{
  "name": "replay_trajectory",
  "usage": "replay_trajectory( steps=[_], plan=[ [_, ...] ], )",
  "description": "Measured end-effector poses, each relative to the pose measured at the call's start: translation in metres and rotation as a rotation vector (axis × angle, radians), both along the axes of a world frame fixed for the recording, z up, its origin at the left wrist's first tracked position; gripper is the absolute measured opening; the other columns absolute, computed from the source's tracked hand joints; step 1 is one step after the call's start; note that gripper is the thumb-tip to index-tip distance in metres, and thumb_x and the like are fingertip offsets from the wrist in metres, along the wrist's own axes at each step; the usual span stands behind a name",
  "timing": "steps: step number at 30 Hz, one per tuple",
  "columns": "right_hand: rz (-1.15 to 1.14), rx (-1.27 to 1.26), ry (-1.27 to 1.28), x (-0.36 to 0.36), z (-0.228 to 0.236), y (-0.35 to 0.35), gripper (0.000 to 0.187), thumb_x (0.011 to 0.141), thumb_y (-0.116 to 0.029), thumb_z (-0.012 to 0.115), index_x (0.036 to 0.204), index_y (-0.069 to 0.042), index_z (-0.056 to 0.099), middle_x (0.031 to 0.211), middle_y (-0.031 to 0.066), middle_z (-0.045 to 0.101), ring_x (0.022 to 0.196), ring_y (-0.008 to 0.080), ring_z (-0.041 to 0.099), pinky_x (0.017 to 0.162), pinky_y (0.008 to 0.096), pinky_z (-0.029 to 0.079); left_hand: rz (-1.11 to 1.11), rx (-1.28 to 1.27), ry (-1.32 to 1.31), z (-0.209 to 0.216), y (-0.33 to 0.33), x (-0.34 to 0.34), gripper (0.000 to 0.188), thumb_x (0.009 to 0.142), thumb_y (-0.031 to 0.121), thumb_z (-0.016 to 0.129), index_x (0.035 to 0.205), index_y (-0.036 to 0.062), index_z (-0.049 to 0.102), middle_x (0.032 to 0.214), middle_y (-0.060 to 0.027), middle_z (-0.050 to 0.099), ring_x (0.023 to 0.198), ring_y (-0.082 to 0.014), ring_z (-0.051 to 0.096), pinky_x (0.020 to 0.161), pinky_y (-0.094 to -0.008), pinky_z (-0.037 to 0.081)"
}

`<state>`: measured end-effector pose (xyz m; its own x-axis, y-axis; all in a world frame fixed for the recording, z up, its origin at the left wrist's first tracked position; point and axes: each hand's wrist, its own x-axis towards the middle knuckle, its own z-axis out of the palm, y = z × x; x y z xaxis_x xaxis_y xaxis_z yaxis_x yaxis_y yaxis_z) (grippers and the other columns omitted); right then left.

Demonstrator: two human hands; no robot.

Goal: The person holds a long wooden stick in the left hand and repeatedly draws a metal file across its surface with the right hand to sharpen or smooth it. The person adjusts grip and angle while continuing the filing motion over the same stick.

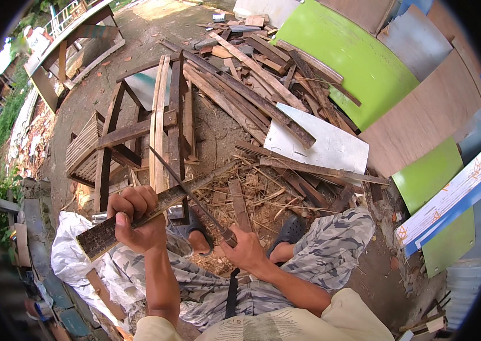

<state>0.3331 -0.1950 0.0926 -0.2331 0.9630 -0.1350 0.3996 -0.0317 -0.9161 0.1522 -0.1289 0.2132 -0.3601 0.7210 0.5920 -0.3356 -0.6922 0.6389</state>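
Observation:
My left hand (137, 219) is closed around a dark, weathered strip of wood (161, 206). The strip slants from the lower left, by the white sack, up to the right above the wood shavings. In my right hand (246, 249) is the handle of a machete (192, 198) with a long, thin, dark blade. That blade crosses over the wooden strip and points up to the left. Just beyond both hands, a dark wooden frame (104, 170) stands with two pale battens (159, 116) lying along it.
Wood shavings (240, 182) cover the ground between my feet. Scrap lumber (234, 102) is heaped ahead, beside a white board (320, 142). Green and brown panels (354, 57) lean along the right. At left are a white sack (73, 233) and a block wall (38, 221). A person (37, 41) is far left.

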Motion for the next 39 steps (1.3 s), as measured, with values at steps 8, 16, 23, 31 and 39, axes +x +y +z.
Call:
replay_trajectory(
  steps=[8, 16, 23, 31, 39],
  plan=[
    [-0.060, 0.126, 0.003, 0.003, -0.026, 0.008, 0.024, 0.083, -0.018, 0.069, 0.092, 0.002, 0.059, 0.061, 0.0184, 0.062, 0.057, 0.0353, 0.065, 0.051, 0.0406, 0.048, 0.004, -0.023, 0.026, 0.001, -0.001, 0.014, 0.038, 0.083, 0.031, 0.058, 0.067, 0.0117, 0.030, 0.055, -0.0003, 0.026, 0.047, -0.0119, 0.025, 0.049, -0.0302, 0.020],
    [0.007, 0.112, 0.035, -0.006, 0.022, -0.005, 0.025, 0.083, -0.017, 0.069, 0.096, 0.003, 0.061, 0.062, 0.0188, 0.062, 0.058, 0.0341, 0.066, 0.051, 0.0400, 0.048, -0.003, -0.016, 0.007, 0.002, 0.001, 0.012, 0.035, 0.082, 0.028, 0.058, 0.066, 0.0125, 0.031, 0.055, 0.0000, 0.027, 0.048, -0.0119, 0.025, 0.050, -0.0306, 0.020],
    [-0.024, 0.094, -0.032, -0.002, 0.019, -0.004, 0.022, 0.083, -0.016, 0.069, 0.089, 0.002, 0.058, 0.065, 0.0179, 0.063, 0.061, 0.0344, 0.067, 0.053, 0.0409, 0.049, -0.013, -0.015, -0.012, -0.001, 0.000, 0.007, 0.037, 0.082, 0.029, 0.061, 0.067, 0.0113, 0.032, 0.055, -0.0003, 0.028, 0.049, -0.0120, 0.025, 0.050, -0.0309, 0.020],
    [-0.108, 0.075, 0.002, 0.000, -0.032, 0.010, 0.020, 0.084, -0.017, 0.066, 0.086, 0.002, 0.059, 0.063, 0.0174, 0.061, 0.058, 0.0327, 0.066, 0.052, 0.0407, 0.047, 0.010, -0.033, 0.028, -0.002, -0.004, 0.019, 0.038, 0.083, 0.030, 0.060, 0.067, 0.0105, 0.031, 0.056, -0.0006, 0.028, 0.049, -0.0121, 0.025, 0.050, -0.0309, 0.020],
    [-0.067, 0.226, -0.014, -0.008, -0.004, 0.000, 0.022, 0.082, -0.018, 0.068, 0.090, 0.001, 0.061, 0.060, 0.0189, 0.060, 0.058, 0.0356, 0.064, 0.051, 0.0420, 0.046, 0.021, -0.018, -0.006, 0.001, 0.002, 0.016, 0.041, 0.083, 0.030, 0.061, 0.065, 0.0109, 0.030, 0.055, -0.0008, 0.028, 0.048, -0.0122, 0.026, 0.049, -0.0309, 0.020]
  ],
)
